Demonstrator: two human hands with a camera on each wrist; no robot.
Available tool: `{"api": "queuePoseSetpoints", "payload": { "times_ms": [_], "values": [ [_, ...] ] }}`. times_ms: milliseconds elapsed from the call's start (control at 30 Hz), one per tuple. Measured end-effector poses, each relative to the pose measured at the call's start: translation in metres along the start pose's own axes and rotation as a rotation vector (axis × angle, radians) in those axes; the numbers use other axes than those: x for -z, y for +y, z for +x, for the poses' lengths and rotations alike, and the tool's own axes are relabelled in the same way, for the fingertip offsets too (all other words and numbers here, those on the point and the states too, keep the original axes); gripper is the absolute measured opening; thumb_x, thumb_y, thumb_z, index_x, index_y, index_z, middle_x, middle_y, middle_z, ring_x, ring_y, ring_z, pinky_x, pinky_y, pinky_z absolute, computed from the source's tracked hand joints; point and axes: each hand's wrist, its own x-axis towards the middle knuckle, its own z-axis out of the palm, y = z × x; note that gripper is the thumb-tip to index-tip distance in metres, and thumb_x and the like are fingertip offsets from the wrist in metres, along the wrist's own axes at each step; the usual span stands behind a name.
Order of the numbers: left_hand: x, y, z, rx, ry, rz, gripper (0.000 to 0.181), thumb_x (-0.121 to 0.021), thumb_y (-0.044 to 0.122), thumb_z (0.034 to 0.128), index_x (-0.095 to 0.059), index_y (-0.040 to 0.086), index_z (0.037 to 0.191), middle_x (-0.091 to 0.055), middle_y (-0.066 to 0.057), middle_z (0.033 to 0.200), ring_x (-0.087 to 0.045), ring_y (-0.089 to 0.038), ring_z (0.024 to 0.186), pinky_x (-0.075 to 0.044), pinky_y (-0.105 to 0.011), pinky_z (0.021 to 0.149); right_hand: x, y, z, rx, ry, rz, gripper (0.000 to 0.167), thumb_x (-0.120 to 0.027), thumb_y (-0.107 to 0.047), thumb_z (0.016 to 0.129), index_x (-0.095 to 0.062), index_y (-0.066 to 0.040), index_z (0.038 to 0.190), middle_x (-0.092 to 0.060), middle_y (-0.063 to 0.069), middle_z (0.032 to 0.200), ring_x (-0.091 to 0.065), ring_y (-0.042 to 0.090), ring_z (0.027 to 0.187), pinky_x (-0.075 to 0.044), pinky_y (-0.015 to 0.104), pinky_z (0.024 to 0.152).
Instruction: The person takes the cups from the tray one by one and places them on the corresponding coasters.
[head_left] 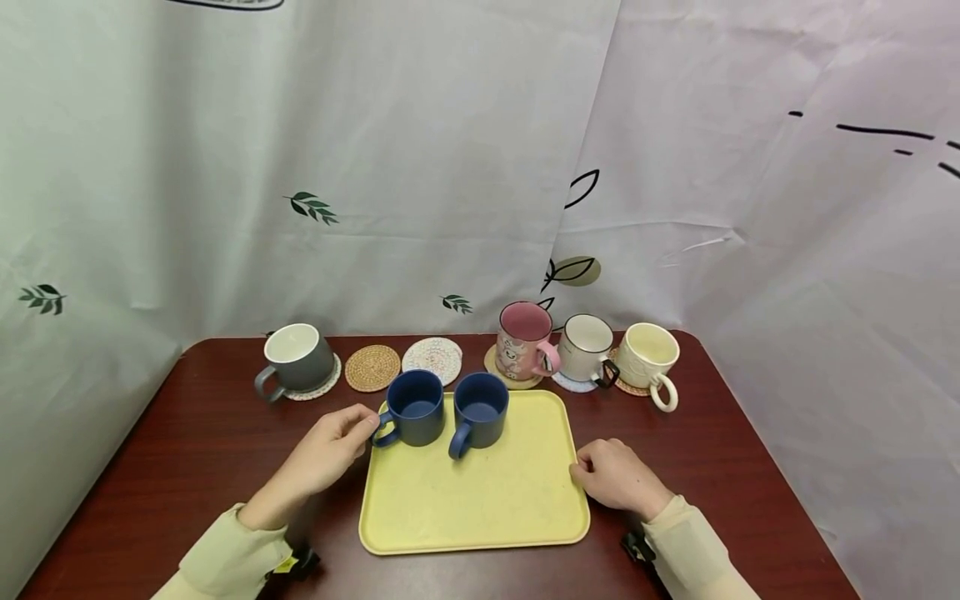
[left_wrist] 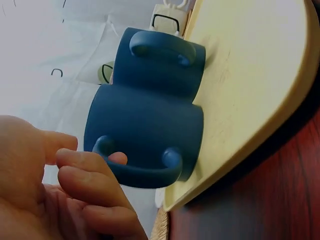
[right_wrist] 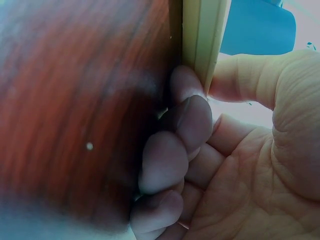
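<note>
Two blue mugs stand upright side by side on the upper left part of a yellow tray (head_left: 480, 508). My left hand (head_left: 330, 446) is at the handle of the left blue mug (head_left: 416, 408), and a fingertip shows through the handle's loop in the left wrist view. The right blue mug (head_left: 482, 408) has its handle toward the front, with no hand on it. At the tray's right edge, my right hand (head_left: 617, 477) grips the rim. In the right wrist view its thumb (right_wrist: 245, 75) lies on one side of the rim and curled fingers on the other.
Along the table's back edge are a grey mug (head_left: 303, 367) on a coaster, a tan woven coaster (head_left: 372, 368), a whitish coaster (head_left: 433, 358), a pink mug (head_left: 517, 350), a white mug (head_left: 585, 350) and a cream mug (head_left: 643, 358). A pale curtain (head_left: 420, 167) hangs behind.
</note>
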Motion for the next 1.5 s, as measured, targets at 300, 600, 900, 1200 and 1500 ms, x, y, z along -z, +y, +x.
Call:
{"api": "queuePoseSetpoints", "payload": {
  "times_ms": [300, 600, 900, 1200, 1500],
  "values": [
    [-0.007, -0.001, 0.002, 0.102, -0.052, -0.134, 0.036, -0.054, 0.033, 0.1078, -0.068, 0.001, 0.099, -0.040, 0.002, 0.056, -0.034, -0.010, 0.047, -0.030, -0.022, 0.045, -0.001, -0.001, -0.001, 0.009, 0.002, 0.004, 0.044, -0.065, -0.011, 0.088, -0.043, -0.022, 0.052, -0.029, -0.018, 0.048, -0.029, 0.000, 0.046, -0.025, 0.019, 0.048],
    [-0.009, 0.002, 0.003, 0.168, -0.178, -0.188, 0.049, -0.038, 0.040, 0.1121, -0.053, -0.003, 0.095, -0.050, -0.003, 0.068, -0.044, -0.014, 0.057, -0.035, -0.024, 0.047, -0.001, -0.001, -0.002, 0.009, 0.020, -0.009, 0.043, -0.064, -0.011, 0.087, -0.042, -0.023, 0.052, -0.029, -0.018, 0.048, -0.029, 0.000, 0.047, -0.025, 0.019, 0.048],
    [-0.009, -0.002, 0.002, 0.167, -0.234, -0.347, 0.049, -0.034, 0.040, 0.1130, -0.043, -0.004, 0.094, -0.037, -0.001, 0.070, -0.030, -0.011, 0.055, -0.030, -0.021, 0.051, -0.001, 0.000, -0.002, 0.015, 0.027, -0.013, 0.044, -0.065, -0.011, 0.087, -0.041, -0.024, 0.052, -0.029, -0.019, 0.048, -0.029, 0.000, 0.047, -0.025, 0.019, 0.048],
    [0.009, 0.003, 0.010, 0.156, -0.122, -0.391, 0.046, -0.031, 0.045, 0.1128, -0.043, 0.005, 0.093, -0.035, 0.001, 0.073, -0.026, -0.011, 0.057, -0.027, -0.023, 0.053, -0.002, 0.000, -0.001, 0.019, 0.024, -0.017, 0.044, -0.065, -0.012, 0.087, -0.041, -0.023, 0.051, -0.028, -0.019, 0.048, -0.029, 0.000, 0.046, -0.025, 0.019, 0.047],
    [0.027, -0.002, 0.039, 0.186, 0.025, -0.332, 0.046, -0.027, 0.046, 0.1126, -0.043, 0.008, 0.094, -0.033, 0.003, 0.073, -0.027, -0.011, 0.058, -0.029, -0.026, 0.053, -0.001, 0.001, 0.000, 0.015, 0.021, -0.015, 0.045, -0.065, -0.011, 0.088, -0.041, -0.023, 0.051, -0.028, -0.018, 0.048, -0.029, 0.000, 0.047, -0.025, 0.019, 0.047]
  ]
}}
